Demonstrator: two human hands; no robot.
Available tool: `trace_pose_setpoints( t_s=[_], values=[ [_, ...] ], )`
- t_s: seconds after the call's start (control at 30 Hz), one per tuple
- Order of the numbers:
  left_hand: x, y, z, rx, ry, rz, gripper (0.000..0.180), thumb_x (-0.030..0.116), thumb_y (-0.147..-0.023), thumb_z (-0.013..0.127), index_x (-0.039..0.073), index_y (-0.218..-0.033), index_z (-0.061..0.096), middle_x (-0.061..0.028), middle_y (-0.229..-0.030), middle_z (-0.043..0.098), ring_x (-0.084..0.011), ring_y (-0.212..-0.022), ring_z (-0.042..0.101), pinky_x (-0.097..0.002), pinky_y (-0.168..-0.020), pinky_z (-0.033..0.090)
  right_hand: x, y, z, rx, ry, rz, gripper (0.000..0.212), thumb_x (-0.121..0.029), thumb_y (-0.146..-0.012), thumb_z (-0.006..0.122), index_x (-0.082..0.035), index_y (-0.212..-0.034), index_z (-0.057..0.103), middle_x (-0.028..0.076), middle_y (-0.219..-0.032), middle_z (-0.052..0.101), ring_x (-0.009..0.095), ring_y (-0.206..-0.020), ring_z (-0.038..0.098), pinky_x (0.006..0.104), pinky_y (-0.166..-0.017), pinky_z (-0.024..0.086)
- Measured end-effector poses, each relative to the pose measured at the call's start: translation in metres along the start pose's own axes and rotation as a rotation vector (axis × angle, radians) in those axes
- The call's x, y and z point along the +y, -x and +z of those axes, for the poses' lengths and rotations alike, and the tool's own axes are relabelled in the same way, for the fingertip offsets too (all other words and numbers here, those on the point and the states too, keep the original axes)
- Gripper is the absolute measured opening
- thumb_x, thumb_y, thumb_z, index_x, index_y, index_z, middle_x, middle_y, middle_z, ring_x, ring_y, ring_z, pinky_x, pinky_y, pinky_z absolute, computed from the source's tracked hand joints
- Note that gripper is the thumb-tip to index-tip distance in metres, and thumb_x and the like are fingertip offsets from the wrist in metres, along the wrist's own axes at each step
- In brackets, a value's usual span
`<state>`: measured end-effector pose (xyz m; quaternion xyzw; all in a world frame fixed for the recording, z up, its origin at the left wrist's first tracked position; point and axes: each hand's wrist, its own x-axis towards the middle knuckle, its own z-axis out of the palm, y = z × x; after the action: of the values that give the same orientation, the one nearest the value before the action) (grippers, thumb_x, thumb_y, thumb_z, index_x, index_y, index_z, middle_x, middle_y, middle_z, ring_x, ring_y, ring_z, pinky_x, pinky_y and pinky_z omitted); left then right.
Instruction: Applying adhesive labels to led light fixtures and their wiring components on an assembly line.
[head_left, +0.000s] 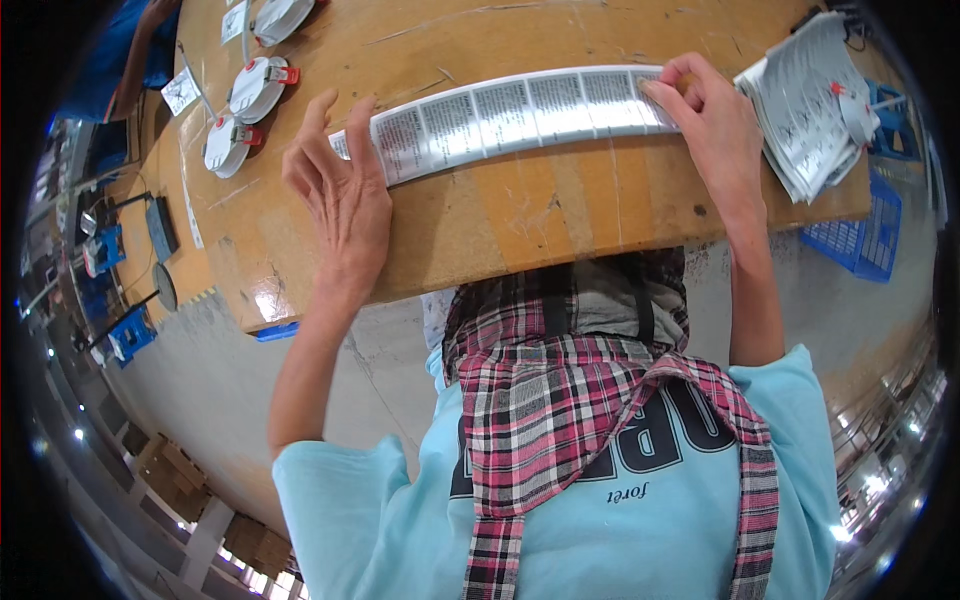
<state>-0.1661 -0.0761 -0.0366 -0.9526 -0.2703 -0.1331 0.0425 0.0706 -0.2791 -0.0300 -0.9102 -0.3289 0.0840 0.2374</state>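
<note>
A long strip of silver labels (pixel 530 110), printed with dark text, lies across the brown table top in front of me. My left hand (pixel 342 190) is at the strip's left end, its fingers spread and raised, with one finger lying across the strip. At the right end, my right hand (pixel 708 110) is closed, thumb and forefinger pinching the strip's edge. Whether a single label is lifted there is too small to tell.
Round white fixtures with red clips (pixel 258 90) stand along the table's left side, beside small printed papers (pixel 180 92). A stack of printed sheets (pixel 805 120) lies at the right edge, a white and red part (pixel 850 110) on it. Below is a blue basket (pixel 862 228). A person's arm (pixel 135 60) shows far left.
</note>
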Motion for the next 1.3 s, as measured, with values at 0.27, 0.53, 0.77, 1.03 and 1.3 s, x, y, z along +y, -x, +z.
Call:
trace_pose_setpoints(
  t_s=[0.27,0.53,0.77,1.03,1.3],
  values=[
    [-0.012,-0.018,-0.002,-0.158,-0.083,0.645,0.083,0.001,-0.079,0.057,0.047,-0.141,0.026,-0.0043,-0.132,0.034,-0.0201,-0.112,0.043,-0.0393,-0.101,0.034,0.002,0.001,0.000,-0.018,0.006,0.031,0.025,-0.037,-0.083,0.062,-0.013,-0.088,0.060,-0.001,-0.056,0.050,0.012,-0.052,0.046,0.0302,-0.051,0.037],
    [-0.017,-0.024,0.002,-0.149,-0.287,0.882,0.099,0.003,-0.072,0.071,0.053,-0.139,0.018,0.0002,-0.128,0.044,-0.0178,-0.107,0.049,-0.0376,-0.107,0.035,-0.010,-0.001,-0.006,-0.021,-0.070,0.117,0.024,-0.029,-0.077,0.067,-0.006,-0.084,0.061,0.007,-0.065,0.060,0.019,-0.059,0.058,0.0329,-0.056,0.044],
    [-0.019,-0.023,0.002,-0.200,-0.180,0.843,0.107,-0.006,-0.063,0.073,0.051,-0.139,0.023,-0.0023,-0.135,0.039,-0.0208,-0.113,0.048,-0.0427,-0.112,0.029,-0.012,-0.001,-0.005,-0.013,-0.078,0.111,0.024,-0.028,-0.077,0.067,-0.006,-0.084,0.061,0.006,-0.063,0.058,0.019,-0.057,0.056,0.0325,-0.055,0.043],
    [-0.014,-0.023,-0.005,-0.290,-0.161,0.817,0.099,-0.003,-0.067,0.071,0.047,-0.140,0.026,-0.0025,-0.138,0.037,-0.0217,-0.118,0.046,-0.0425,-0.112,0.029,-0.013,-0.001,-0.008,-0.031,-0.089,0.143,0.022,-0.026,-0.076,0.067,-0.007,-0.083,0.061,0.005,-0.061,0.057,0.017,-0.056,0.054,0.0314,-0.054,0.042],
    [0.014,-0.007,-0.005,-0.267,0.147,0.759,0.067,0.000,-0.076,0.058,0.014,-0.139,0.038,-0.0051,-0.141,0.037,-0.0238,-0.129,0.038,-0.0388,-0.109,0.036,-0.012,0.001,-0.004,0.011,-0.073,0.125,0.022,-0.027,-0.076,0.068,-0.007,-0.083,0.061,0.005,-0.061,0.058,0.017,-0.055,0.055,0.0312,-0.053,0.042]
  ],
)
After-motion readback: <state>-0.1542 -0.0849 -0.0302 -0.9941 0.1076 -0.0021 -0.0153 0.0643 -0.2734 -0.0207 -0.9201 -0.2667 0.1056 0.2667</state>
